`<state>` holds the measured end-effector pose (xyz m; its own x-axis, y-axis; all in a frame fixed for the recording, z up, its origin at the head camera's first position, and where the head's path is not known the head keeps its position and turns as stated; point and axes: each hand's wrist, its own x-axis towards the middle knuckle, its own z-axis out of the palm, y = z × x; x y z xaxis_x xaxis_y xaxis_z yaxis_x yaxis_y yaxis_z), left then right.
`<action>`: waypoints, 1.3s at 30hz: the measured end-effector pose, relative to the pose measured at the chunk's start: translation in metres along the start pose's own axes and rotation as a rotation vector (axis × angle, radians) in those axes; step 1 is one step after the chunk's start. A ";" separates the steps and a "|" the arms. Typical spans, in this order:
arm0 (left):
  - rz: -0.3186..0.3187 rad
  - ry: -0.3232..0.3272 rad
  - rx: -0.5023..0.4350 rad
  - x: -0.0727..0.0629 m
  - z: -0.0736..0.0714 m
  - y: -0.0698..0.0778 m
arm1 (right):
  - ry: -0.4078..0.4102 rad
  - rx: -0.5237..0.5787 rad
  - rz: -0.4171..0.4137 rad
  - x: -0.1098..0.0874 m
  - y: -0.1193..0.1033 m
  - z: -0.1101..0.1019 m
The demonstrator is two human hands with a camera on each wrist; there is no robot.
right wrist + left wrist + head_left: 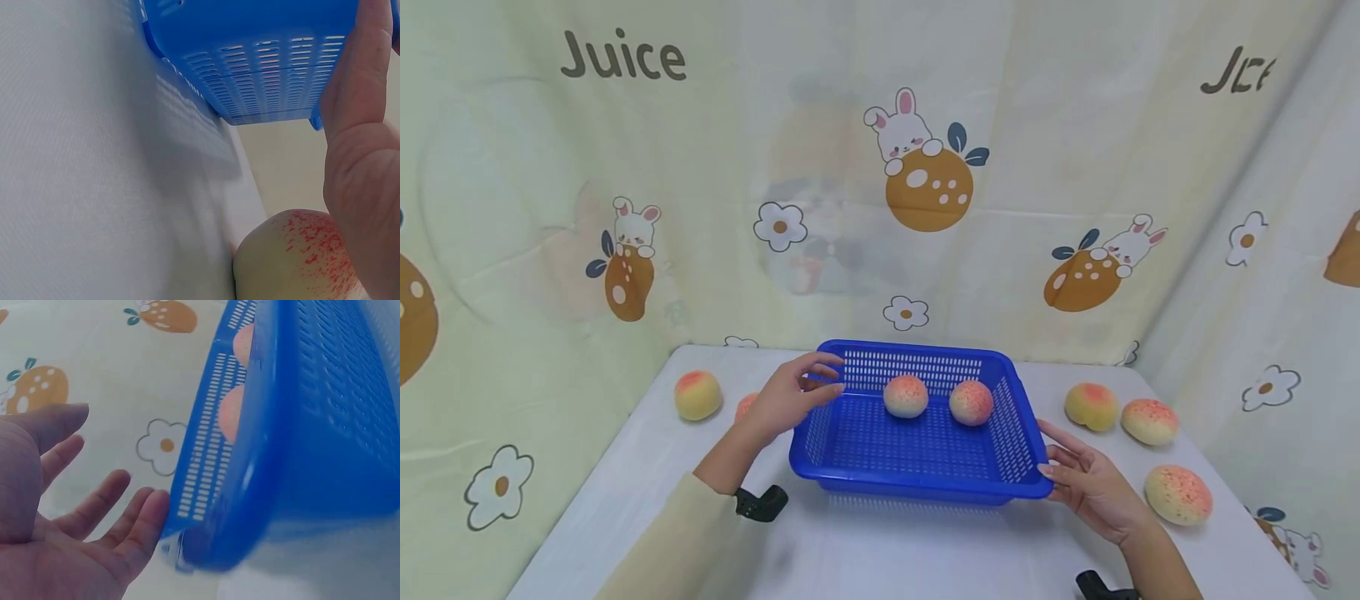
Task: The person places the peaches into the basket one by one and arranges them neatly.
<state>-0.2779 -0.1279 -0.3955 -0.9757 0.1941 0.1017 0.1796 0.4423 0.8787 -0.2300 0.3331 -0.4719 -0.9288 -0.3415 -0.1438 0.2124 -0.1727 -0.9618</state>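
Note:
A blue plastic basket with slotted walls sits at mid-table, a shadow showing beneath its front edge. Inside it lie two peaches, a left one and a right one. My right hand grips the basket's right rim, thumb near the front corner and fingers along the outer wall. At the left rim, my left hand has its fingers loosely spread. In the left wrist view the left hand is apart from the wall except for fingertips right at the rim's edge.
Left of the basket are a yellow-pink peach and another peach partly hidden by my left hand. To the right stand a yellow peach, a speckled one and a nearer speckled one. A printed curtain hangs behind the white table.

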 end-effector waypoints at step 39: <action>-0.171 0.632 -0.058 -0.048 -0.085 -0.123 | -0.020 -0.006 -0.024 -0.002 -0.002 0.003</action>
<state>-0.2640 -0.2659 -0.4689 -0.8789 -0.4341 0.1976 0.0260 0.3702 0.9286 -0.2277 0.3318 -0.4689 -0.9273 -0.3559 -0.1161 0.1883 -0.1754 -0.9663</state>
